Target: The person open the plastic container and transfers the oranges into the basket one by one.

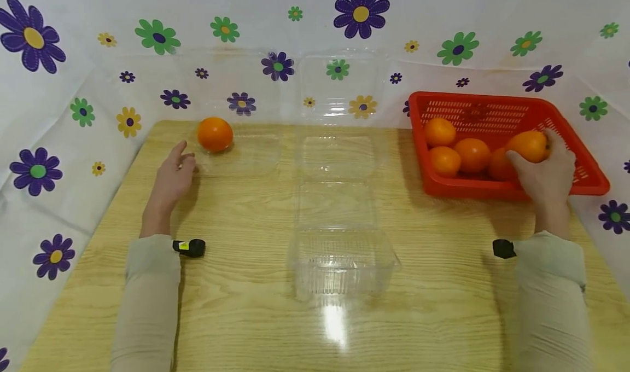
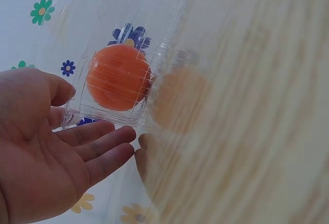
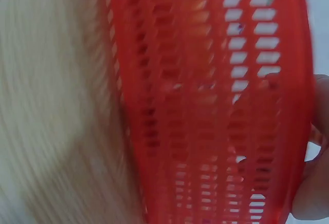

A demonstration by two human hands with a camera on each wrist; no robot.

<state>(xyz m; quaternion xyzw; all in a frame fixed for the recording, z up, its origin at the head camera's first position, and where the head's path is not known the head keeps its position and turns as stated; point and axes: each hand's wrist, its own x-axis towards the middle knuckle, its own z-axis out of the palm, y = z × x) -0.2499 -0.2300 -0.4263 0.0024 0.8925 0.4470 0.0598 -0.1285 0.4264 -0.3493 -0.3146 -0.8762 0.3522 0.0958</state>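
Note:
In the head view my right hand (image 1: 548,169) grips an orange (image 1: 526,145) over the right end of the red plastic basket (image 1: 521,190). Several more oranges (image 1: 472,154) lie inside that basket. The right wrist view shows mostly the basket's slotted wall (image 3: 205,95), with part of the right hand (image 3: 313,183) at its rim; the held orange is largely hidden there. At the left, a single orange (image 1: 215,135) sits in a clear plastic clamshell container (image 1: 256,153). My left hand (image 1: 173,176) is beside this container, fingers extended at its wall and holding nothing.
Two more clear clamshell containers stand in the middle, one at the back (image 1: 338,156) and one nearer the front (image 1: 339,279). They rest on a wood-grain table (image 1: 236,306). A flower-patterned white cloth (image 1: 315,38) rises behind and at both sides.

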